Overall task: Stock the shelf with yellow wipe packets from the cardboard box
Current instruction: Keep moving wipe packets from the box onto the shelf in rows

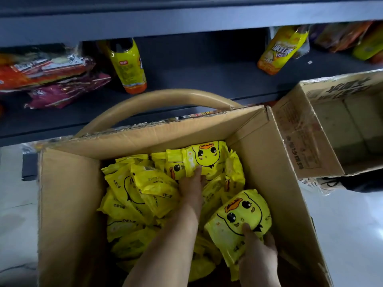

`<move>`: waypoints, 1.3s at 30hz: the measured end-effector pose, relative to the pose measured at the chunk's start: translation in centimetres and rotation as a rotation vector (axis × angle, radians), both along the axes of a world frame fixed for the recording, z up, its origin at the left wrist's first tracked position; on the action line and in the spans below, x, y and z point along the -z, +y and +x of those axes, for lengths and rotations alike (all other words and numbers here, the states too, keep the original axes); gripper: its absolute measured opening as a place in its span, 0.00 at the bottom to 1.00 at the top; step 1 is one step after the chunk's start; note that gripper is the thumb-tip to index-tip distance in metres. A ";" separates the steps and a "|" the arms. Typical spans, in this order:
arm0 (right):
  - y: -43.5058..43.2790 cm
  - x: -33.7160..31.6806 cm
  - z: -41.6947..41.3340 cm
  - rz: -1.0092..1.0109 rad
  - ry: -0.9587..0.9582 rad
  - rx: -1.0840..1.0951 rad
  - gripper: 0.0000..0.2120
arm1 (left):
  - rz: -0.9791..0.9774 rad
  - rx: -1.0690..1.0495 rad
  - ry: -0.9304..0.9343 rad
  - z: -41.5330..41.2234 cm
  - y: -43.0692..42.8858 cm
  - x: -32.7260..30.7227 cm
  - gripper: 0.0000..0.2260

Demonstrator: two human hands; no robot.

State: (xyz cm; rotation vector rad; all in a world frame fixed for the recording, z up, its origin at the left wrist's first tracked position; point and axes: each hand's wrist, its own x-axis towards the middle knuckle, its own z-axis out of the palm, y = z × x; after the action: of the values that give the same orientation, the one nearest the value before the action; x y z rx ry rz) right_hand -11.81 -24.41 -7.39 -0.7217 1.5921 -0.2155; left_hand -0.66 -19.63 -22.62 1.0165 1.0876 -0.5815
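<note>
- Open brown cardboard box (68, 204) holds a loose heap of soft yellow duck-print wipe packets (143, 187).
- Left hand (191, 189) reaches in, thumb pressing a far packet (204, 157).
- Right hand (259, 253) pinches another packet (238, 220) by its lower edge; it looks light, crinkly and slippery, best gripped across the body.

Pale glossy floor (352, 224); dim light, dk grey shelving (186, 65).
</note>
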 end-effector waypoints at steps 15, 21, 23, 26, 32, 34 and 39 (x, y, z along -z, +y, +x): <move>-0.2 2.6 -0.3 -0.122 -0.020 -0.156 0.22 | 0.208 0.041 -0.246 0.6 2.3 -1.9 0.11; 0.7 0.8 -0.7 -0.197 0.030 -0.246 0.22 | 0.445 0.213 -0.436 -1.3 6.8 -8.4 0.09; 0.8 -0.5 -1.0 -0.211 0.007 -0.289 0.24 | 0.452 0.233 -0.485 -2.2 8.5 -10.5 0.09; 0.4 -3.4 -1.2 -0.228 -0.048 -0.399 0.24 | 0.460 0.241 -0.533 -3.8 10.5 -14.0 0.06; 0.4 -7.9 -0.4 -0.257 -0.144 -0.665 0.16 | 0.385 0.271 -0.583 -5.8 12.9 -19.9 0.05; 0.4 -9.8 0.0 -0.247 -0.234 -0.689 0.11 | 0.392 0.341 -0.644 -6.4 13.5 -22.5 0.05; 0.8 -14.3 0.8 -0.260 -0.436 -0.806 0.07 | 0.594 0.415 -0.806 -7.1 15.4 -29.4 0.06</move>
State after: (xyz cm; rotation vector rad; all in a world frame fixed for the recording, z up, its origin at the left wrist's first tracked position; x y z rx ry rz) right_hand -10.97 -23.65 6.91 -1.3568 0.7803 0.0212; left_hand -7.72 -4.27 6.82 1.8150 0.3106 -0.1124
